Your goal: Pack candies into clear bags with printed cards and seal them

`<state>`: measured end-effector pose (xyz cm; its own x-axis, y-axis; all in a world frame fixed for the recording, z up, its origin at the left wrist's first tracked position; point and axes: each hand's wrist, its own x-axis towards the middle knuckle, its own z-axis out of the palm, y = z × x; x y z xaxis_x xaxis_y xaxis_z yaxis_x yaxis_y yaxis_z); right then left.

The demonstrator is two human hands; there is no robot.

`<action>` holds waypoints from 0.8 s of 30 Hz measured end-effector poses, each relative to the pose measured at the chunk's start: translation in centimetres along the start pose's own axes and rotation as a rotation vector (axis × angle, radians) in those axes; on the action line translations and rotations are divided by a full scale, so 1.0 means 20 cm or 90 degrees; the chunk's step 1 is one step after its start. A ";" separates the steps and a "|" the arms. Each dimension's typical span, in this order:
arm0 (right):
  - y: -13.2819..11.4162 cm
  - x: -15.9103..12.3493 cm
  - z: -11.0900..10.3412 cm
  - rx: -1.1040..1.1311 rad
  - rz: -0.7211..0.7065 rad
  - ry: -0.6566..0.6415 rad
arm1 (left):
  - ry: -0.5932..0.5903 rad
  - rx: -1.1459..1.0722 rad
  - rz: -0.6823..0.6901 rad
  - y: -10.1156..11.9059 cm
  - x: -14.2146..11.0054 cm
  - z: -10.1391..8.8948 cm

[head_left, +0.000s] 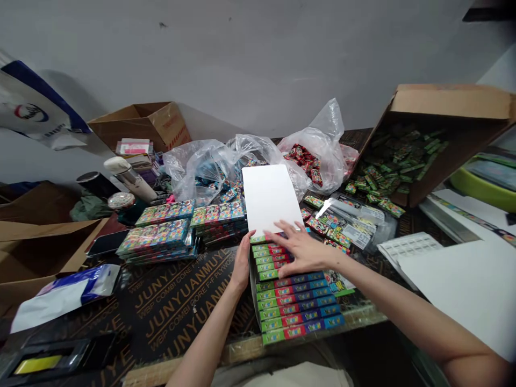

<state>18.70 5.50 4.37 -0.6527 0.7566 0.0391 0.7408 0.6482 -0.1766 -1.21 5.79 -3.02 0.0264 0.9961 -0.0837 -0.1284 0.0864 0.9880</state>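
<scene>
Green-ended packs (pixel 298 312): press evenly under splayed right hand (pixel 305 249); brace white box (pixel 271 196) with left hand (pixel 241 264) alongside, grip unclear.

Along the back edge of the bench (pixel 169 301) we count at least three clear plastic bags (pixel 328 121); near the front edge, one left hand (pixel 242 260), one right hand (pixel 302 250) and one display box (pixel 268 199). We see three open cardboard boxes (pixel 447 102).

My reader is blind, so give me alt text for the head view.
A bare left hand touches the side of an open box with a white flap, while the right hand lies over its rows of colorful packs. Plastic bags stand behind.
</scene>
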 end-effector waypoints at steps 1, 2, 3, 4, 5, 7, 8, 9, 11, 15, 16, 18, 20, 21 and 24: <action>0.02 -0.02 0.01 -0.009 0.031 0.026 | -0.005 0.091 0.029 0.01 0.01 0.00; 0.04 -0.03 0.03 -0.019 0.064 0.045 | -0.013 0.195 0.054 0.01 0.01 0.00; 0.06 -0.05 0.06 -0.030 0.092 0.052 | -0.022 0.302 0.071 0.01 0.02 0.00; 0.07 -0.07 0.09 -0.039 0.112 0.049 | -0.025 0.402 0.077 0.02 0.03 0.00; 0.08 -0.08 0.13 -0.046 0.122 0.039 | -0.028 0.497 0.083 0.02 0.03 0.00; 0.10 -0.10 0.20 -0.059 0.130 0.030 | -0.024 0.664 0.122 0.03 0.02 0.01; 0.10 -0.10 0.23 -0.064 0.132 0.036 | -0.030 0.739 0.164 0.04 0.01 0.02; 0.11 -0.11 0.25 -0.067 0.133 0.045 | -0.049 0.803 0.217 0.04 -0.01 0.02; 0.11 -0.11 0.27 -0.064 0.129 0.056 | -0.123 0.893 0.304 0.04 -0.04 0.03; 0.09 -0.09 0.32 -0.052 0.118 0.039 | -0.242 0.961 0.341 0.02 -0.06 0.03; 0.09 -0.08 0.33 -0.055 0.127 0.046 | -0.245 0.963 0.339 0.01 -0.05 0.03; 0.10 -0.08 0.34 -0.052 0.145 0.065 | -0.237 0.942 0.330 0.00 -0.03 0.01; 0.13 -0.10 0.33 -0.013 0.151 0.086 | -0.198 0.857 0.294 -0.01 -0.02 -0.02; 0.15 -0.13 0.34 0.030 0.164 0.114 | -0.158 0.760 0.254 -0.01 -0.02 -0.03; 0.22 -0.24 0.37 0.274 0.302 0.295 | -0.028 0.385 0.098 -0.05 -0.10 -0.06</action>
<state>24.00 4.12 -3.92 -0.0796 0.9642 0.2529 0.7354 0.2281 -0.6381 -2.27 3.81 -3.97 0.0955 0.9937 0.0586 0.4502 -0.0956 0.8878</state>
